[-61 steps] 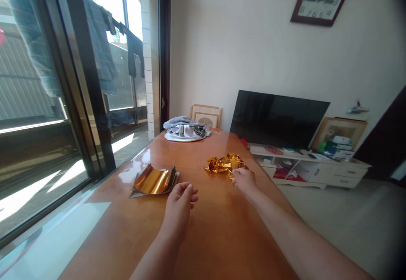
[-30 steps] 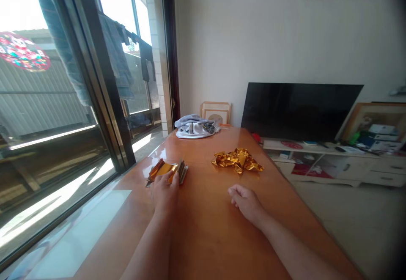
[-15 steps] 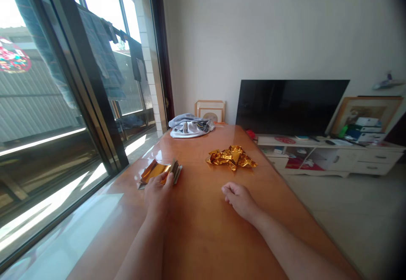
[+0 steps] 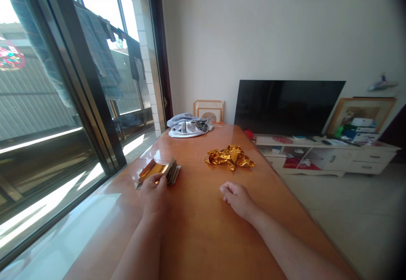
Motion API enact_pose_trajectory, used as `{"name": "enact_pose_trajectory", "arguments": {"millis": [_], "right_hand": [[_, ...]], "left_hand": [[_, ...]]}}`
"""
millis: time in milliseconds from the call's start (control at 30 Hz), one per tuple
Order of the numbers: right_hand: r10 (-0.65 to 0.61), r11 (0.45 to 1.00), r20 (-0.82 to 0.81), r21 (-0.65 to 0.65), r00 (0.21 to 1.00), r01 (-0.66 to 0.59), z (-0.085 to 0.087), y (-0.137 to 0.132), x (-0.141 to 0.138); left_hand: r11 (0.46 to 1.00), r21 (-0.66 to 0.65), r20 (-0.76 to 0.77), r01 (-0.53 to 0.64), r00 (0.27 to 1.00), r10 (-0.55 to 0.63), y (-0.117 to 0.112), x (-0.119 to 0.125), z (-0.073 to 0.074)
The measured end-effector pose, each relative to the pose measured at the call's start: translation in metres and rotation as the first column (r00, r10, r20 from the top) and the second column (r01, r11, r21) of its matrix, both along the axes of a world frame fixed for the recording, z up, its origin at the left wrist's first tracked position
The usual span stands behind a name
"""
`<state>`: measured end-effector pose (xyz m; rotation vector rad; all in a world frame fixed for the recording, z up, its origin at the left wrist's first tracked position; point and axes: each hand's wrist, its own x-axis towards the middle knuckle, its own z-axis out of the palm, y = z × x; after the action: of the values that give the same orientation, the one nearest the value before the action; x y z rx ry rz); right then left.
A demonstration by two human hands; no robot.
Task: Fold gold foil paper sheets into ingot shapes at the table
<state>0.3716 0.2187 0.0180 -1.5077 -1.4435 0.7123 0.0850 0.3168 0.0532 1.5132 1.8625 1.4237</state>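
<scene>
My left hand (image 4: 154, 193) is at the near edge of a stack of gold foil paper (image 4: 155, 170) on the left of the table. Its thumb and fingers are pinched on the foil's edge. The right side of the stack shows several upturned sheet edges, with a dull backing. My right hand (image 4: 236, 197) rests on the wooden table with its fingers curled closed, and nothing shows in it. Beyond it lies a heap of crumpled or folded gold foil pieces (image 4: 231, 157), apart from both hands.
The glossy wooden table (image 4: 196, 229) stretches away from me. A bundle of grey and white cloth (image 4: 188, 127) lies at its far end. Glass sliding doors (image 4: 85, 81) stand on the left. A television (image 4: 288, 106) sits on a white cabinet (image 4: 342, 157) to the right.
My left hand has drawn slightly back toward me, from lying over the stack to pinching its near edge. The right hand has stayed in place, and the view has shifted a little.
</scene>
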Motion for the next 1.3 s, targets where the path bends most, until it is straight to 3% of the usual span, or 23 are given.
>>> {"name": "enact_pose_trajectory", "arguments": {"millis": [200, 400, 733, 833, 967, 1067, 1300], "right_hand": [[-0.003, 1.0, -0.028, 0.008, 1.0, 0.004, -0.002, 0.001, 0.002], [-0.005, 1.0, -0.067, -0.001, 0.998, 0.005, -0.002, 0.001, 0.002], [-0.006, 1.0, -0.06, 0.0, 0.998, 0.006, -0.007, 0.003, 0.006], [-0.006, 1.0, -0.04, -0.007, 0.999, 0.006, -0.006, 0.003, 0.006], [0.004, 1.0, -0.022, -0.003, 1.0, -0.004, -0.004, 0.0, 0.004], [0.012, 1.0, -0.018, -0.013, 1.0, -0.012, -0.003, -0.001, 0.005], [0.023, 0.999, 0.006, -0.031, 1.0, -0.023, -0.009, 0.0, 0.008]], "left_hand": [[0.988, 0.153, -0.096, 0.011, 0.995, 0.004, -0.011, 0.009, 0.011], [0.905, 0.396, -0.217, 0.157, 0.973, -0.074, -0.018, 0.02, 0.01], [0.846, 0.421, -0.291, 0.327, 0.932, -0.216, -0.03, 0.036, 0.009], [0.859, 0.422, -0.269, 0.29, 0.945, -0.187, -0.028, 0.031, 0.01], [0.888, 0.451, -0.145, 0.087, 0.989, -0.023, -0.024, 0.015, 0.018], [0.927, 0.375, -0.098, -0.03, 0.993, 0.071, -0.021, 0.004, 0.021], [0.988, 0.149, -0.129, -0.031, 0.99, 0.05, -0.01, -0.003, 0.006]]}}
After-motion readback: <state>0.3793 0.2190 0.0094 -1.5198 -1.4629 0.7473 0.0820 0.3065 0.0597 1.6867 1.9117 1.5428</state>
